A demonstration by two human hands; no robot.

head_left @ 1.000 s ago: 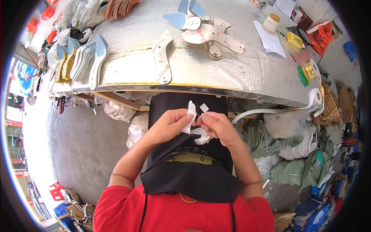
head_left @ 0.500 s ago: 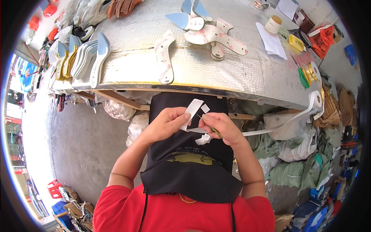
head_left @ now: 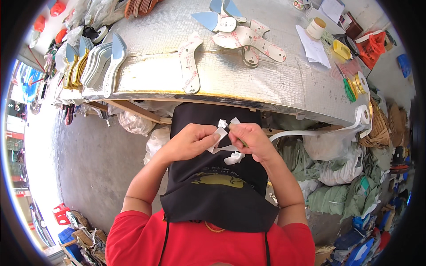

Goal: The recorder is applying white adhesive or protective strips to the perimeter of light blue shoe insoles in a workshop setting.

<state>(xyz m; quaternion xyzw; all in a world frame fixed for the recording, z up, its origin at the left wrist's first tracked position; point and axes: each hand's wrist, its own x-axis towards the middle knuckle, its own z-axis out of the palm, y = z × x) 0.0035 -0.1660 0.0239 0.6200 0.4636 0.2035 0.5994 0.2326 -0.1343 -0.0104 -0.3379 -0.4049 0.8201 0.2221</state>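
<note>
At centre we see a black apron [head_left: 213, 206], its lettering too faint for us to read; at upper centre, curved pieces [head_left: 191, 66] bear red print. Mid-frame, the left hand [head_left: 195, 139] pinches a white strip [head_left: 219, 136]; the right hand [head_left: 250, 139] is clamped on a green-handled tool [head_left: 243, 143]. We judge some scraps [head_left: 234, 158] already detached, with strip left on the roll [head_left: 364, 108] at right.

The left arm [head_left: 144, 186] comes up from the lower left and bends in to the middle of the picture. The right arm [head_left: 286, 188] does the same from the lower right. The left hand [head_left: 194, 141] is pinched, thumb [head_left: 209, 142] on top. The right hand [head_left: 252, 139] is curled, close beside it.
</note>
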